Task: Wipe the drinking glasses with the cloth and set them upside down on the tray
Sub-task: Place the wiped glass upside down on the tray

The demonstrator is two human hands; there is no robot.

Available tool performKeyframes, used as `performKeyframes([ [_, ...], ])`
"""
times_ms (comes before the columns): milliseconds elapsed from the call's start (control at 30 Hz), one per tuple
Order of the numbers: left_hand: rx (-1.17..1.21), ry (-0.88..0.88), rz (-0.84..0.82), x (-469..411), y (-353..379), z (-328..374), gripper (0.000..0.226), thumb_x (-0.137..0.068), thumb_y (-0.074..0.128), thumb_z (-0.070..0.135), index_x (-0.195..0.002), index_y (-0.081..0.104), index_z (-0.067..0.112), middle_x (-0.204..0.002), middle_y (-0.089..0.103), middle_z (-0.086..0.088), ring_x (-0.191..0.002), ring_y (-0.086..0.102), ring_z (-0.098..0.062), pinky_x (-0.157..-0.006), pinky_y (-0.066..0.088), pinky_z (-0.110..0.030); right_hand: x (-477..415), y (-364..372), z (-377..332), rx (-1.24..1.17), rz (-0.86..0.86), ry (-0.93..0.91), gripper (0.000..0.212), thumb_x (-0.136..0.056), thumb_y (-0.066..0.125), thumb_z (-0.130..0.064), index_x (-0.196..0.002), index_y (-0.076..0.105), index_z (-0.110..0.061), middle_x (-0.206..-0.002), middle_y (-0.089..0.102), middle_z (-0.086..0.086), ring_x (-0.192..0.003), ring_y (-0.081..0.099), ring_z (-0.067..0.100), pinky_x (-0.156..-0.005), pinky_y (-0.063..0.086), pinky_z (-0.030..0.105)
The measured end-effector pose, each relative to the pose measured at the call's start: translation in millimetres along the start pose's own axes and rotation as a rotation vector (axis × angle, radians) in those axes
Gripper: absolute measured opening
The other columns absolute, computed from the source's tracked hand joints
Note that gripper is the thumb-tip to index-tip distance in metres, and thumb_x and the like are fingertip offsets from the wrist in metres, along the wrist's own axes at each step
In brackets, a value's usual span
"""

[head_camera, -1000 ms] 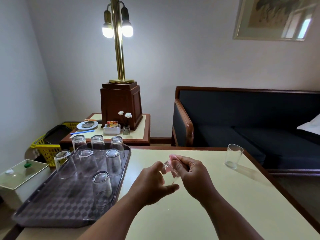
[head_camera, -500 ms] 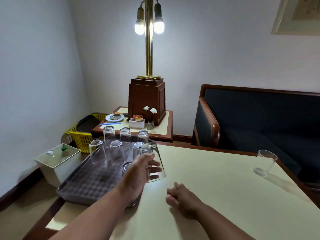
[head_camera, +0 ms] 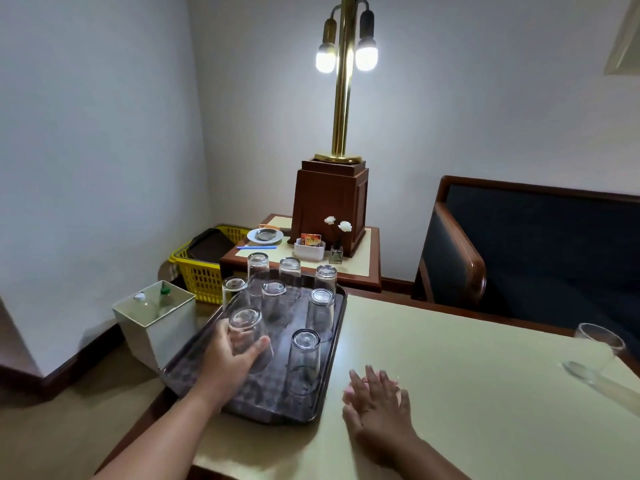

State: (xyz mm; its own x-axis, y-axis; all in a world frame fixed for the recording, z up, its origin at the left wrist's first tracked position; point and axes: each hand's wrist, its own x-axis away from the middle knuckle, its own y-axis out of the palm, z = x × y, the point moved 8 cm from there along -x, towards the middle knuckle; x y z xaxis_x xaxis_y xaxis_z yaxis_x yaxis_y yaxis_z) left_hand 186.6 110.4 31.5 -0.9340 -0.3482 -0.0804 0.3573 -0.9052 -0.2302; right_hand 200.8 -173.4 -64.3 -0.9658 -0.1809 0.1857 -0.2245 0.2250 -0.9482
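Clear glass (head_camera: pixel 247 329) (upside down) gripped by the left hand (head_camera: pixel 225 362), seemingly touching the tray (head_camera: pixel 277 405); right hand (head_camera: pixel 377 410) lies flat, fingers straight.

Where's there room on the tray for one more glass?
The tray's near end is bare, between the front glass, the left hand and the near rim. Its far end is crowded with glasses. The table lies bare between the right hand and the upright glass.
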Motion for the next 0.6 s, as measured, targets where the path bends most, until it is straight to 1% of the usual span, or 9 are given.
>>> performKeyframes([
  [33, -0.063, 0.011, -0.018, -4.0, 1.2, -5.3, 0.048, -0.08, 0.082, 0.023, -0.116, 0.051, 0.021, -0.108, 0.069, 0.003, -0.097, 0.066, -0.009, -0.083, 0.054, -0.029, -0.7, 0.3, -0.6, -0.004, -0.002, 0.001, 0.064, -0.1, 0.025, -0.055, -0.154, -0.008, -0.044, -0.162, -0.025, -0.006, -0.149, -0.024, 0.018, -0.117, -0.015, 0.051],
  [167, -0.278, 0.003, -0.024, -17.5, 10.3, -20.4, 0.053, -0.08, 0.082, 0.026, -0.117, 0.046, 0.018, -0.112, 0.064, -0.001, -0.101, 0.062, -0.017, -0.082, 0.047, -0.029, -3.5, 3.3, -1.1, -0.007, -0.029, 0.005, 0.064, -0.1, 0.025, -0.056, -0.153, -0.01, -0.045, -0.161, -0.028, -0.007, -0.148, -0.027, 0.018, -0.115, -0.018, 0.052],
  [267, -0.323, -0.064, -0.003, -24.2, 12.1, -30.0, 0.058, -0.08, 0.082, 0.028, -0.12, 0.041, 0.019, -0.121, 0.06, -0.008, -0.108, 0.058, -0.024, -0.092, 0.047, -0.034, -6.3, 2.6, -1.3, -0.003, -0.057, -0.01, 0.063, -0.1, 0.025, -0.056, -0.154, -0.006, -0.046, -0.162, -0.026, -0.007, -0.148, -0.026, 0.017, -0.116, -0.018, 0.053],
  [333, -0.32, -0.085, 0.02, -25.9, 11.0, -31.7, 0.074, -0.078, 0.084, 0.028, -0.134, 0.037, 0.014, -0.133, 0.056, -0.015, -0.119, 0.056, -0.029, -0.1, 0.046, -0.038, -6.1, 0.8, -0.7, -0.014, -0.084, -0.027, 0.064, -0.099, 0.028, -0.057, -0.154, -0.002, -0.045, -0.163, -0.022, -0.006, -0.149, -0.024, 0.017, -0.116, -0.017, 0.052],
  [400, -0.324, -0.08, 0.033, -21.9, 11.7, -27.8, 0.098, -0.077, 0.083, 0.026, -0.15, 0.019, 0.012, -0.148, 0.042, -0.019, -0.131, 0.047, -0.033, -0.107, 0.039, -0.039, -4.9, -1.0, 1.2, -0.027, -0.098, -0.05, 0.065, -0.099, 0.03, -0.058, -0.155, 0.001, -0.044, -0.164, -0.019, -0.006, -0.15, -0.021, 0.018, -0.117, -0.015, 0.051],
  [433, -0.355, -0.057, 0.05, -17.4, 11.8, -21.8, 0.102, -0.078, 0.081, 0.025, -0.152, 0.012, 0.012, -0.151, 0.038, -0.019, -0.133, 0.044, -0.034, -0.108, 0.037, -0.039, -3.6, -3.1, 2.3, -0.04, -0.101, -0.061, 0.064, -0.099, 0.03, -0.059, -0.155, 0.002, -0.044, -0.164, -0.017, -0.006, -0.15, -0.02, 0.017, -0.118, -0.013, 0.051],
  [500, -0.484, 0.065, 0.153, -7.3, 8.1, -0.7, 0.093, -0.077, 0.077, 0.022, -0.148, 0.019, 0.009, -0.145, 0.036, -0.02, -0.13, 0.04, -0.036, -0.108, 0.034, -0.041, 0.6, -8.0, 5.5, -0.075, -0.104, -0.083, 0.065, -0.097, 0.021, -0.067, -0.155, 0.004, -0.043, -0.165, -0.012, -0.005, -0.151, -0.015, 0.017, -0.119, -0.009, 0.048],
  [533, -0.555, 0.159, 0.225, -2.0, 6.1, 14.6, 0.083, -0.075, 0.076, 0.02, -0.142, 0.029, 0.008, -0.138, 0.039, -0.02, -0.125, 0.041, -0.036, -0.105, 0.035, -0.043, 3.9, -10.9, 7.1, -0.091, -0.107, -0.095, 0.075, -0.088, 0.011, -0.076, -0.155, 0.005, -0.043, -0.166, -0.01, -0.005, -0.152, -0.013, 0.017, -0.12, -0.006, 0.046],
  [600, -0.613, 0.359, 0.322, 11.9, 10.1, 49.7, 0.06, -0.073, 0.075, 0.016, -0.125, 0.045, 0.009, -0.123, 0.045, -0.017, -0.113, 0.043, -0.031, -0.097, 0.037, -0.043, 10.9, -15.9, 14.0, -0.102, -0.108, -0.117, 0.106, -0.061, -0.007, -0.088, -0.156, 0.005, -0.042, -0.166, -0.007, -0.004, -0.152, -0.01, 0.018, -0.121, -0.003, 0.044],
])
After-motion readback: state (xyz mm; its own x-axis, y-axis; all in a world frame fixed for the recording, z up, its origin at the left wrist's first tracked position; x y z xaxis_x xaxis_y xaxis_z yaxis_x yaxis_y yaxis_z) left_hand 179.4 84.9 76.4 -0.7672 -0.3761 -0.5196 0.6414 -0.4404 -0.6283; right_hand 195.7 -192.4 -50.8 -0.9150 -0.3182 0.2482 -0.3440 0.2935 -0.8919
